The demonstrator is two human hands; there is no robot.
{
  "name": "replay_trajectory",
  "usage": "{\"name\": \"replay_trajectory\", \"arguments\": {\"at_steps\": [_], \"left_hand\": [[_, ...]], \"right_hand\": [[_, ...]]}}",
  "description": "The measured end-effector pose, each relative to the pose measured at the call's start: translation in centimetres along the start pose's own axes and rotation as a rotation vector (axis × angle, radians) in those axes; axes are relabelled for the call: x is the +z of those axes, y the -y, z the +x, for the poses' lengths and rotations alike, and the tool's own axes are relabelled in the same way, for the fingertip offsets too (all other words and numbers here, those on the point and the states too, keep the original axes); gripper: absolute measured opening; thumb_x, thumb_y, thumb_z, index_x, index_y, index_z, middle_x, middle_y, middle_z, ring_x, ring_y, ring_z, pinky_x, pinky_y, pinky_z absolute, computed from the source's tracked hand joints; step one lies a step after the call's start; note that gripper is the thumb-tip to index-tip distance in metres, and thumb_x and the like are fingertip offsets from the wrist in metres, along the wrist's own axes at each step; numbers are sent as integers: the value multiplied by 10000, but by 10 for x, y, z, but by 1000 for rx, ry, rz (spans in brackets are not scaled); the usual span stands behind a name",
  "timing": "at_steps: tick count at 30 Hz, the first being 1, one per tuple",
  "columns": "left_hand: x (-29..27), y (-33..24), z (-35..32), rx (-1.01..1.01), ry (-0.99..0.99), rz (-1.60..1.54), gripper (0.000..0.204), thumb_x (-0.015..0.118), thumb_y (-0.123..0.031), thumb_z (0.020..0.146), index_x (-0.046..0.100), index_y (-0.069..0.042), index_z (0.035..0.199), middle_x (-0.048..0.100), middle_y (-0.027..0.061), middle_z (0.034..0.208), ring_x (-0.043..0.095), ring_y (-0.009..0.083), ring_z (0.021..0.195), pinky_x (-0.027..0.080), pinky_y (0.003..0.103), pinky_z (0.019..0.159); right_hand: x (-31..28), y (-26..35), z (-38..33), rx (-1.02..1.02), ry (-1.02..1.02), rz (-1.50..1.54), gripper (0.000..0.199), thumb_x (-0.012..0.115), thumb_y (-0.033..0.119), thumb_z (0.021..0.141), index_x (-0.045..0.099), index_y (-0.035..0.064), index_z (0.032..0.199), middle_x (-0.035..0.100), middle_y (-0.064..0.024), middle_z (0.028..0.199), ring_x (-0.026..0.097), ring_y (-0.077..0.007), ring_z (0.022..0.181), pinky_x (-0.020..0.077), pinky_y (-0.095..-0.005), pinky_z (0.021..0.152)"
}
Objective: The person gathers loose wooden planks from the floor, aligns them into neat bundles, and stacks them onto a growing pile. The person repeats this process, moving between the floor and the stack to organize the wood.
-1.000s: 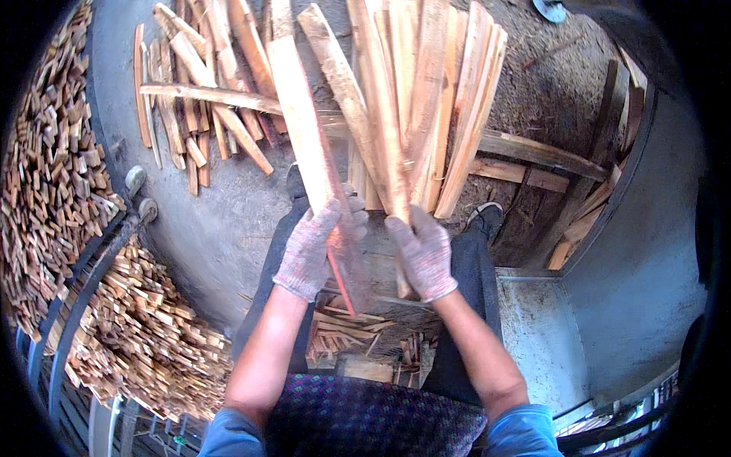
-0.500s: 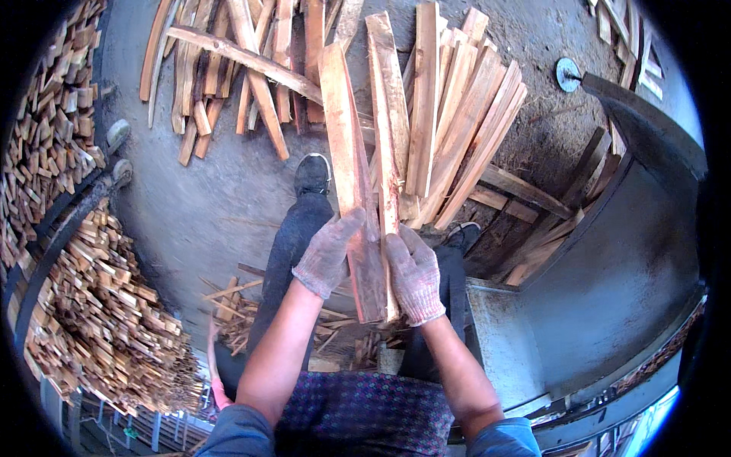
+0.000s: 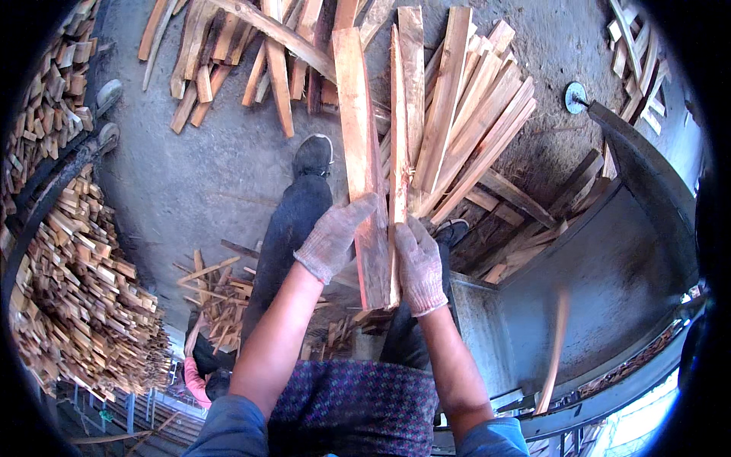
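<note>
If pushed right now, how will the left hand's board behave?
The board is likely stiff: looks like solid wood. May tip toward its far end: the left hand grips nearer the other. Probably won't roll: flat faces.

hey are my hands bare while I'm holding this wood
No, the left hand and the right hand each wear a pale, stained glove.

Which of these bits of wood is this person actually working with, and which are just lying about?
In use:
- broad wooden slat, held in the gloved left hand
- narrow wooden slat, held in the gloved right hand

Apparently just lying about:
- fanned wooden slats beyond the hands; possibly part of the work
- loose slats, upper left
- wood scraps on the floor
</note>
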State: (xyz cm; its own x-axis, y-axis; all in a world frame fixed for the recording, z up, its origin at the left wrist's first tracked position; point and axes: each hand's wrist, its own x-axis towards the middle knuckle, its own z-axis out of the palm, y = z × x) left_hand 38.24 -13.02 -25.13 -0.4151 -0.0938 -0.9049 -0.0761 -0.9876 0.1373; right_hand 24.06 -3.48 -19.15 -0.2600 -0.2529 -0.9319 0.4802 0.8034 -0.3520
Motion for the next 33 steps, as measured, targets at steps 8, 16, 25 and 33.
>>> {"name": "replay_trajectory", "arguments": {"at_steps": [8, 16, 25, 33], "left_hand": [[-4, 2, 3, -36, 19, -54, 516, 718, -308, 1004, 569, -25, 1408, 677, 66, 1266, 663, 169, 1137, 544, 343, 999], [0, 6, 3, -15, 14, -37, 508, 728, -296, 997, 573, -34, 1403, 683, 59, 1257, 672, 168, 1126, 553, 339, 986], [7, 17, 10, -82, 76, -27, 512, 723, -279, 1001, 562, -45, 1427, 676, 52, 1272, 667, 172, 1124, 551, 341, 986], [16, 20, 8, -81, 86, -32, 531, 727, -295, 1000, 556, -31, 1427, 667, 77, 1303, 660, 187, 1159, 548, 350, 1000]], "right_hand": [[6, -2, -4, -27, 80, 93, 494, 694, 189, 994, 579, -19, 1427, 711, -83, 1236, 633, -123, 1120, 509, -306, 998], [3, -1, -8, -57, 43, 60, 518, 704, 206, 975, 577, -11, 1428, 719, -112, 1239, 657, -146, 1114, 515, -325, 994], [-9, -8, -15, -102, -25, 67, 477, 685, 200, 977, 603, -30, 1387, 716, -75, 1182, 633, -124, 1068, 500, -299, 972], [-18, -10, -18, -123, -31, 81, 464, 693, 199, 969, 614, -5, 1378, 732, -110, 1191, 659, -140, 1065, 519, -323, 966]]}}
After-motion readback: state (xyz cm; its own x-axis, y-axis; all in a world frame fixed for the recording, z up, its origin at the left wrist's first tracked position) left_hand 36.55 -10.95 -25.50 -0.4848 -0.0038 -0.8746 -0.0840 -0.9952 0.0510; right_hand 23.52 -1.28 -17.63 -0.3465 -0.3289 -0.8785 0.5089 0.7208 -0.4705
